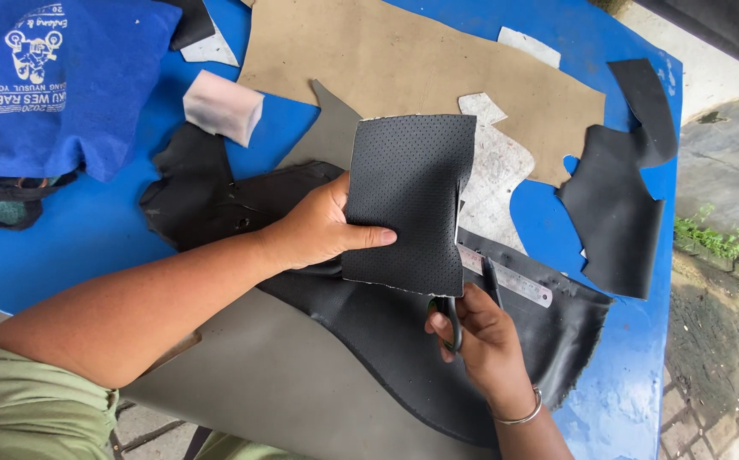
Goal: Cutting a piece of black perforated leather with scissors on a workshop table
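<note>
Blue table; left hand gripping perforated black sheet, right hand clasping half-hidden scissors.

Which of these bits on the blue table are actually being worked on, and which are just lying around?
In use:
left hand holding the perforated black piece
right hand on the scissors

Lying about:
tan sheet
metal ruler
blue cloth
black offcut
pale block
</note>
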